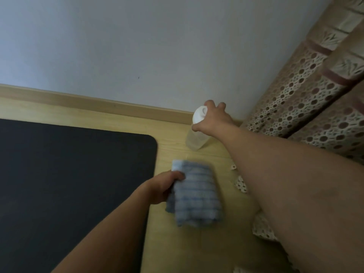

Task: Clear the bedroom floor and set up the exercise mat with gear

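Note:
A black exercise mat lies flat on the pale wooden floor, filling the left of the view, its rounded corner pointing right. Beside that corner my left hand grips a folded blue-and-white striped towel by its left edge, just over the floor; the towel is blurred. Farther back, near the wall, a clear plastic bottle with a white cap stands on the floor. My right hand is closed around the bottle's neck, just below the cap.
A white wall with a wooden skirting board runs behind the mat. On the right, patterned beige-and-brown lace fabric hangs down to the floor beside the bottle. The strip of bare floor between mat and fabric is narrow.

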`<control>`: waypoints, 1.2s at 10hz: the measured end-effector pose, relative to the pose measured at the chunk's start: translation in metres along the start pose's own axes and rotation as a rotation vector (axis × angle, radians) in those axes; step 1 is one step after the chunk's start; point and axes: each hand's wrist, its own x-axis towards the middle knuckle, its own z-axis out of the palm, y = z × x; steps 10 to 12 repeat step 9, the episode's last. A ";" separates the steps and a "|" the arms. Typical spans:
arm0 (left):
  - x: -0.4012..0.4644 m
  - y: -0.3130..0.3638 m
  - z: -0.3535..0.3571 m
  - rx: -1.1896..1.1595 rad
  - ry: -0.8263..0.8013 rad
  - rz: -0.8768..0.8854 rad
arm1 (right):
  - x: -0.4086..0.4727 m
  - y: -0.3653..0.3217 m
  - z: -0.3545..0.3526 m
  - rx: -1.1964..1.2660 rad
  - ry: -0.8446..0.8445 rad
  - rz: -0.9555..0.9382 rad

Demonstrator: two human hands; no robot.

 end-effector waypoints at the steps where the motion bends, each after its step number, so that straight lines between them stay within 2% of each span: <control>1: 0.030 -0.013 -0.001 0.120 0.274 0.085 | 0.007 -0.002 0.013 -0.009 0.016 -0.018; 2: 0.044 -0.018 -0.001 0.199 0.483 0.194 | 0.012 -0.003 0.017 -0.044 0.020 -0.044; 3: 0.048 -0.009 -0.005 0.278 0.614 0.270 | 0.017 -0.004 0.016 -0.119 -0.007 -0.074; 4: 0.055 0.005 -0.010 0.256 0.676 0.273 | 0.019 -0.005 0.018 -0.134 0.001 -0.092; 6: 0.066 0.008 -0.010 0.236 0.656 0.173 | 0.022 -0.001 0.020 -0.041 0.009 -0.065; 7: 0.055 0.026 -0.001 0.337 0.608 0.086 | 0.019 0.000 0.024 0.047 0.032 -0.064; 8: 0.046 0.033 0.003 0.345 0.609 0.081 | 0.016 0.006 0.026 0.135 0.028 -0.048; 9: 0.041 0.032 0.007 0.119 0.594 0.092 | 0.010 0.006 0.028 0.193 0.064 -0.052; 12: 0.041 0.032 0.007 0.119 0.594 0.092 | 0.010 0.006 0.028 0.193 0.064 -0.052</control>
